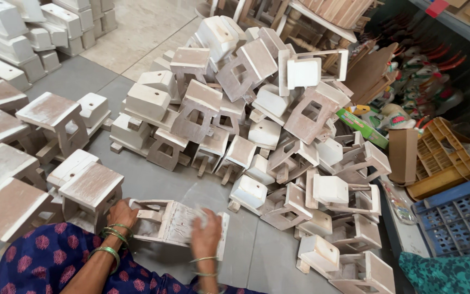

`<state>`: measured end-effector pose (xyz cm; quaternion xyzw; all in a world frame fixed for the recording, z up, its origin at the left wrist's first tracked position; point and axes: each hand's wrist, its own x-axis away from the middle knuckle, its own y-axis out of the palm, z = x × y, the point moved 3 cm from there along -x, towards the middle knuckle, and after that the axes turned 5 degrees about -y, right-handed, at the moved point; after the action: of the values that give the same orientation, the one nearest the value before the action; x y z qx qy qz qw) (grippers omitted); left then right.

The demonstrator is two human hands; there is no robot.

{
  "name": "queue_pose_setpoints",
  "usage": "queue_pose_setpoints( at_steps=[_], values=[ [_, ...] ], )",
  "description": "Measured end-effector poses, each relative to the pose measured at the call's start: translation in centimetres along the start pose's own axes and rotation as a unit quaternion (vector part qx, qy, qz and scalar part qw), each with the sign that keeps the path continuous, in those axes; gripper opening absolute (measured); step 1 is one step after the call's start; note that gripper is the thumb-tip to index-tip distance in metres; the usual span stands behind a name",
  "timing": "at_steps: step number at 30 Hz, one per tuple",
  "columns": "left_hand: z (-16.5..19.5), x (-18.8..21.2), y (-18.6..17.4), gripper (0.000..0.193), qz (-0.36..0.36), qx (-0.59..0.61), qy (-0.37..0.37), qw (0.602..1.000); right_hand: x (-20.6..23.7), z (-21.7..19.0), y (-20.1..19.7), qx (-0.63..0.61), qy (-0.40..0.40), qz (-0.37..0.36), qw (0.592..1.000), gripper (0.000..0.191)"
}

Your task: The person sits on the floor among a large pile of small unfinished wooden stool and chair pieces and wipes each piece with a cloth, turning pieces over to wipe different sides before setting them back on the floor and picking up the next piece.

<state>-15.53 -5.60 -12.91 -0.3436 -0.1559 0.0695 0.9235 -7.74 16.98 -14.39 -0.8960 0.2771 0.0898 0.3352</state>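
Head cam, looking steeply down, close-ish.
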Motion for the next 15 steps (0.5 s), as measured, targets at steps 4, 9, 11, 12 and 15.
queue_pose_setpoints(
  at_steps=[4,9,11,12,15],
  values=[
    [-0.1,0.1,0.0,0.039,0.004,0.017,-0.002,1.000,2.5,-4.2,1.2,-0.050,0.004,-0.098,0.994,0.039],
    [-0.1,-0.3,0.1,0.041,0.012,-0.007,-0.041,0.999,1.4,-1.9,-1.9,-0.013,-0.197,0.105,0.975,0.036],
    [-0.1,-0.4,0.1,0.042,0.008,-0.012,-0.045,0.999,0.6,0.6,-1.8,0.091,-0.014,0.013,0.996,0.036],
    [-0.1,-0.4,0.2,0.041,0.004,-0.011,-0.041,0.999,0.8,1.4,-1.5,0.142,0.077,-0.032,0.986,0.036],
    [-0.3,-0.4,0.3,0.043,0.000,-0.012,-0.044,0.999,2.7,-0.5,-0.8,0.012,0.010,0.025,1.000,0.036]
  ],
)
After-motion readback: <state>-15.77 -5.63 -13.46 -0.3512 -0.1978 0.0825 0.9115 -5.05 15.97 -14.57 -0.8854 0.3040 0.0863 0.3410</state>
